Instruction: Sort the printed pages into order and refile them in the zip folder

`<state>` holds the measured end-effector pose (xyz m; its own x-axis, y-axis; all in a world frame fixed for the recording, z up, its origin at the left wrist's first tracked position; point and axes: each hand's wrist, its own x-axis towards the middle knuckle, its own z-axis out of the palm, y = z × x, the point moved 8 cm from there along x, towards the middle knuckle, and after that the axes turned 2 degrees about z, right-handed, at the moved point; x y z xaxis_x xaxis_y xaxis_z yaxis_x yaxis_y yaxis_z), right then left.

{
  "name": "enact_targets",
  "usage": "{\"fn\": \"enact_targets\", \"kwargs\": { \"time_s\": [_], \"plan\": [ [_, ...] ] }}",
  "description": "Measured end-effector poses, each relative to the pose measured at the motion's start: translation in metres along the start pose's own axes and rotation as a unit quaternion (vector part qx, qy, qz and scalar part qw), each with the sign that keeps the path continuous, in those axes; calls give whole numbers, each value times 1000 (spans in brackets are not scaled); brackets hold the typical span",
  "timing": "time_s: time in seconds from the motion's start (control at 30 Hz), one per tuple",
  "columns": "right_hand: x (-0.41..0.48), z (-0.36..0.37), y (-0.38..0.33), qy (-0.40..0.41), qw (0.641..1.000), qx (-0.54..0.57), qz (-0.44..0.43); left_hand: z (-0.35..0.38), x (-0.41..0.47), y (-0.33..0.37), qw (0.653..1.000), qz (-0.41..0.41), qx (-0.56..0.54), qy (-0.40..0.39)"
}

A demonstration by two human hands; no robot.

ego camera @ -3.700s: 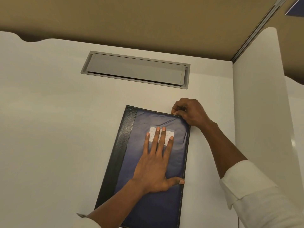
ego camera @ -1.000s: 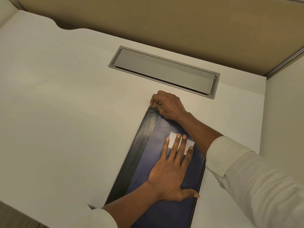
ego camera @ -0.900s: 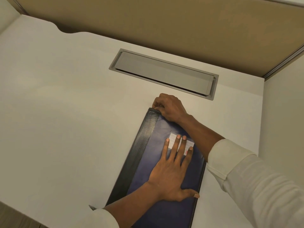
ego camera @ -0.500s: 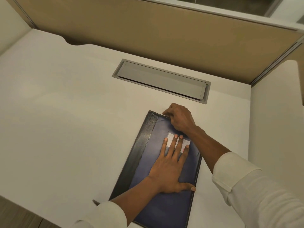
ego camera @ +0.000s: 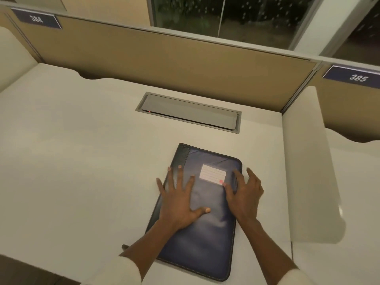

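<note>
Zip folder [ego camera: 207,194] lies flat, cover down, on the pale desk [ego camera: 82,161], at 6 o'clock from the grey cable hatch [ego camera: 191,114], its white label [ego camera: 212,174] facing up near its 1 o'clock corner; no printed pages show outside it, so they are presumably inside, though whether they are in order cannot be told; the likeliest trouble from here is an unfinished zip, since the track cannot be made out along the edges, and a lift by one side could then let sheets slide out of the gap; a sideways push could also skate the folder over the smooth desktop, because only flat palms bear on it; left hand [ego camera: 177,204] lies palm-down over the cover's 9 o'clock side, fingers [ego camera: 180,177] straight and fanned apart across the black spine strip [ego camera: 181,155], thumb pointing to 3 o'clock; right hand [ego camera: 244,196] sits at the 3 o'clock edge, fingers apart and slightly bent, somewhat blurred, one fingertip seemingly touching beside the label's lower corner; neither hand grips anything.
</note>
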<state>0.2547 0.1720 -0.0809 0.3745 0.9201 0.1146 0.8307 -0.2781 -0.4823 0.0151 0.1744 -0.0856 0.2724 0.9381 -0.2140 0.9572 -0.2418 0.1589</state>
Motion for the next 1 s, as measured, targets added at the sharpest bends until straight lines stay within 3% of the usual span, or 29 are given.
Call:
{"fn": "enact_targets", "kwargs": {
  "time_s": [0.07, 0.23, 0.73, 1.0],
  "plan": [
    [-27, 5, 14, -34, 995, 69, 67, 2, -12, -18, 998, -46, -47, -6],
    [-50, 14, 9, -52, 991, 120, 39, 0, -30, -30, 993, -55, -107, 4],
    [-44, 14, 2, -100, 987, 120, 47, -13, -36, -30, 995, -47, -87, -20],
    [-56, 9, -14, -117, 992, 18, 43, -24, -38, -31, 997, -11, -63, -48]
  ]
}}
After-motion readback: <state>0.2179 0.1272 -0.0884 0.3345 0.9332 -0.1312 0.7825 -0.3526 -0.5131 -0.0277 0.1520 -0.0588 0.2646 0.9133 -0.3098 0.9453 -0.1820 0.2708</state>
